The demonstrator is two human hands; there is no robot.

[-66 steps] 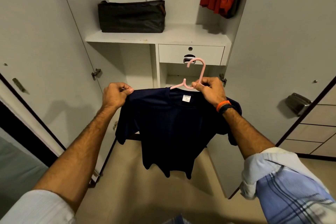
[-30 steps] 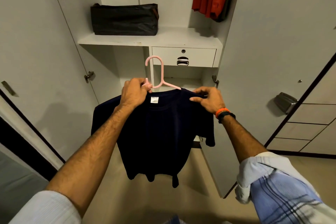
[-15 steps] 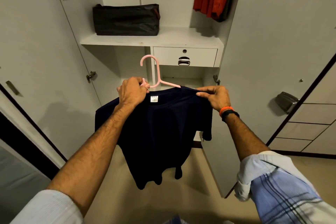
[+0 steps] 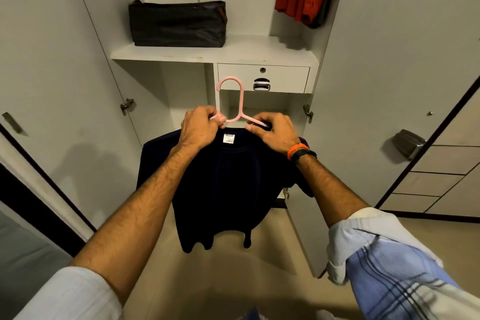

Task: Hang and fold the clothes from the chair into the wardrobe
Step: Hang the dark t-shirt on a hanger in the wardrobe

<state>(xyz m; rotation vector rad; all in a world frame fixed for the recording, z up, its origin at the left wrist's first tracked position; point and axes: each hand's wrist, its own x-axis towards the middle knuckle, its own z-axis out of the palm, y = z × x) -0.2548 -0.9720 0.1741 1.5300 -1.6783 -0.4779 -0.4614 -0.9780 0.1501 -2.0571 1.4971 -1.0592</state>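
Hanger (image 4: 235, 109): hook upright above both hands, long axis left-right.
Left hand (image 4: 198, 126): grip pinched hanger's left arm.
Right hand (image 4: 276, 132): grip pinched its right arm, over shirt (image 4: 228, 189).

Left sleeve: a white, finely ribbed fabric sleeve (image 4: 70, 293) is seen pushed up, the forearm left bare.
Right sleeve: a pale blue woven sleeve crossed by dark navy and white check lines (image 4: 394, 275) is worn, its lighter cuff turned back below the elbow.
Right wrist: an orange thread band (image 4: 296, 150) is worn beside a dark strap-like band (image 4: 305, 155).
Left hand (image 4: 200, 128): no jewellery is visible.
Right hand (image 4: 276, 132): no rings are visible.
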